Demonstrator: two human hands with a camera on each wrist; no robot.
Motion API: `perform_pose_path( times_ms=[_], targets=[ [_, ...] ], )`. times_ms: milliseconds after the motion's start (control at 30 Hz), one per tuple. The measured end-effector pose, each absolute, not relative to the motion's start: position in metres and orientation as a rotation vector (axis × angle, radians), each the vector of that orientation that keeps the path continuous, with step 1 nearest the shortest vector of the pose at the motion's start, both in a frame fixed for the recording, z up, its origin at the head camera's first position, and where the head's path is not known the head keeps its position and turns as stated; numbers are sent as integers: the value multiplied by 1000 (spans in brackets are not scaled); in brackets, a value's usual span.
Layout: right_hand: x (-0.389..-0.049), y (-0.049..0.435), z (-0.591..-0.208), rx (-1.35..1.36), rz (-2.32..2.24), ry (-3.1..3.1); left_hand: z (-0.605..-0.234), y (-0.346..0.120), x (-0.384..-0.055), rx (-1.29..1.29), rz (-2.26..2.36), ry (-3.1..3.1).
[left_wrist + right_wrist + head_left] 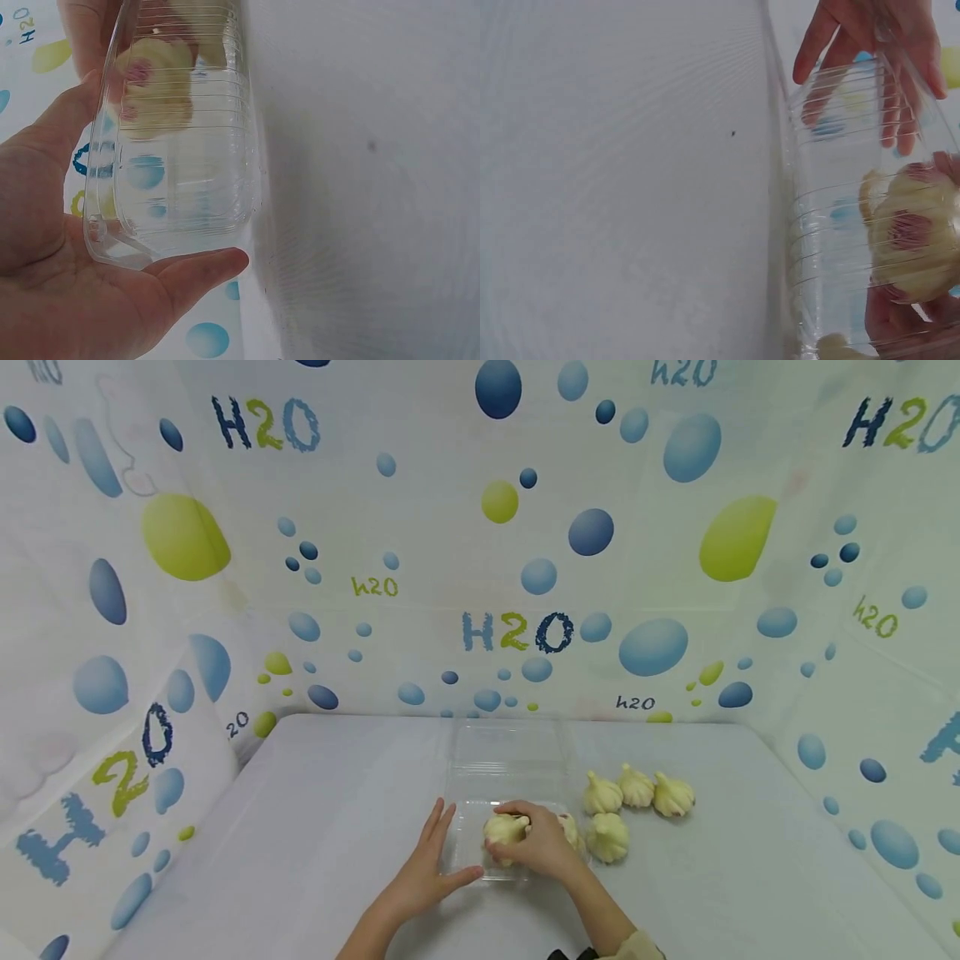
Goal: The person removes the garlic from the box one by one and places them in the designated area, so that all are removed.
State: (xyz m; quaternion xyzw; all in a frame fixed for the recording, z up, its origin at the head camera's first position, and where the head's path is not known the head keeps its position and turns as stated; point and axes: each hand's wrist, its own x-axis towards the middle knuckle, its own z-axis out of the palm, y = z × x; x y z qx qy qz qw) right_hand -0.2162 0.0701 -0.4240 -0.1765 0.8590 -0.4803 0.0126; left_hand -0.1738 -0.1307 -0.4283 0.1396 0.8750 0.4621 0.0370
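Observation:
A clear plastic clamshell container [467, 818] stands on the table, its lid [510, 745] folded back away from me. My right hand [546, 846] holds a garlic bulb [504, 830] over the container's base, thumb and fingers on either side of it. Through the ribbed wall, the right wrist view shows that pale bulb [909, 244] with its pinkish patches. Another garlic bulb [568, 829] is partly hidden behind the right hand, at the container's right side. At the left side, my left hand [423, 875] rests with straight fingers and thumb spread along the wall.
Several more garlic bulbs [608, 837] lie on the white table [337, 802] to the right of the container, some farther back. A white curtain [420, 527] printed with blue and green spots encloses the table at the back and sides.

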Motion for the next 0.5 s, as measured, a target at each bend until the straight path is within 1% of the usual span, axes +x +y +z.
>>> perform_pose_path(
  times_ms=[500],
  targets=[
    [-209,82,-406,-448,-1757,2537,-429,-130,-175,421,1402,2692]
  ],
)
